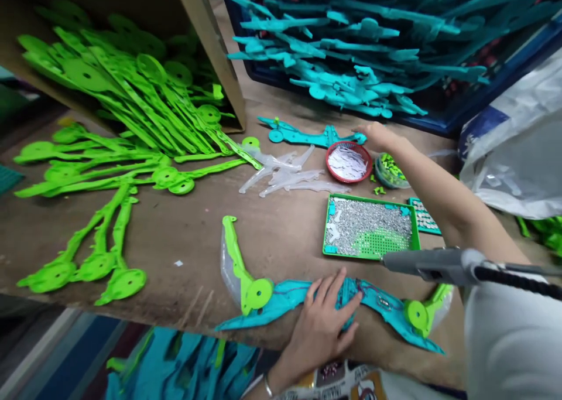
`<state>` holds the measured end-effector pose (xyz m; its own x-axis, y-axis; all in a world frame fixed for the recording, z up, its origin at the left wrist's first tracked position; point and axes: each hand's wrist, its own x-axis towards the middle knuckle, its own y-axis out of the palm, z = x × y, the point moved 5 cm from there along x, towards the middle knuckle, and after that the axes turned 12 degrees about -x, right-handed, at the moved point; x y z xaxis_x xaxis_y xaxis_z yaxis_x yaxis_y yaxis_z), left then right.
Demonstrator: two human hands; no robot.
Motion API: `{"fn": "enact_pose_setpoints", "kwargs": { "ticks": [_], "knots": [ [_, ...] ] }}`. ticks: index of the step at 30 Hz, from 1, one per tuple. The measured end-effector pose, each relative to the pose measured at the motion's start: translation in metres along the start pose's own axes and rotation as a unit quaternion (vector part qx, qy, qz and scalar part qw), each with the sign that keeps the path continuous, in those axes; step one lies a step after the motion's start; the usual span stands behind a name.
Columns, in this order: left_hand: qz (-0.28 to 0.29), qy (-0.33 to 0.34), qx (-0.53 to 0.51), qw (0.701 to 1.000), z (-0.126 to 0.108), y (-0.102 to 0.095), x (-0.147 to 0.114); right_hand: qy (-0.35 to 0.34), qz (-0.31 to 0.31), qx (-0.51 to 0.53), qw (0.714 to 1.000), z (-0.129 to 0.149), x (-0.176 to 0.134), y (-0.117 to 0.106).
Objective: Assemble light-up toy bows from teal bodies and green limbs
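My left hand (pixel 322 318) lies with fingers spread on the middle of a teal toy bow body (pixel 281 300), pressing it to the table. Green arms with round discs (pixel 259 294) and clear plastic strips (pixel 229 265) stick up from both its ends. Farther back, my right hand (pixel 380 136) is closed at the right end of a second teal bow piece (pixel 302 135), which lies flat; the fingertips are partly hidden. A grey electric screwdriver (pixel 430 264) hangs in front of my right arm, held by neither hand.
A green tray of small screws (pixel 373 200), a red basket of white strips (pixel 349 161) and a bowl of small green parts (pixel 390 171) stand nearby. Behind are a cardboard box (pixel 228 54) of green arms and a blue crate (pixel 267 81) of teal pieces. Clear parts (pixel 285 174) lie mid-table.
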<state>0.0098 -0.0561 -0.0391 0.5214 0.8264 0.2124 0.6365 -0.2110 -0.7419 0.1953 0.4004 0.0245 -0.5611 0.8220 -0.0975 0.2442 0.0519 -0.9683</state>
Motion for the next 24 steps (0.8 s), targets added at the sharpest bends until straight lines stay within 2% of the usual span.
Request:
{"fn": "enact_pose_setpoints", "kwargs": {
  "ticks": [3,5,9,13,17,20,24],
  "knots": [
    [-0.009,0.015,0.017,1.0,0.006,0.005,-0.002,0.015,0.071,-0.028,0.997,-0.01,0.024,0.02],
    [-0.012,0.02,0.028,0.999,0.008,0.008,-0.004,0.011,0.078,-0.022,0.997,-0.01,0.029,0.022],
    [-0.015,0.018,0.021,1.0,0.009,0.009,-0.004,-0.04,0.063,-0.044,0.996,-0.001,0.025,0.008],
    [0.001,0.0,0.0,1.0,0.003,0.001,0.001,-0.019,0.014,-0.035,0.999,-0.004,0.01,-0.019],
    [0.02,-0.023,-0.009,0.999,-0.004,-0.007,0.006,0.017,-0.012,-0.029,0.999,-0.012,-0.03,-0.049],
    [0.021,-0.026,-0.011,0.999,-0.006,-0.009,0.007,0.054,-0.02,-0.06,0.997,-0.017,-0.075,-0.069],
    [0.012,-0.011,-0.01,1.0,-0.005,-0.007,0.007,0.128,-0.074,-0.095,0.984,-0.02,-0.135,-0.086]
  ]
}}
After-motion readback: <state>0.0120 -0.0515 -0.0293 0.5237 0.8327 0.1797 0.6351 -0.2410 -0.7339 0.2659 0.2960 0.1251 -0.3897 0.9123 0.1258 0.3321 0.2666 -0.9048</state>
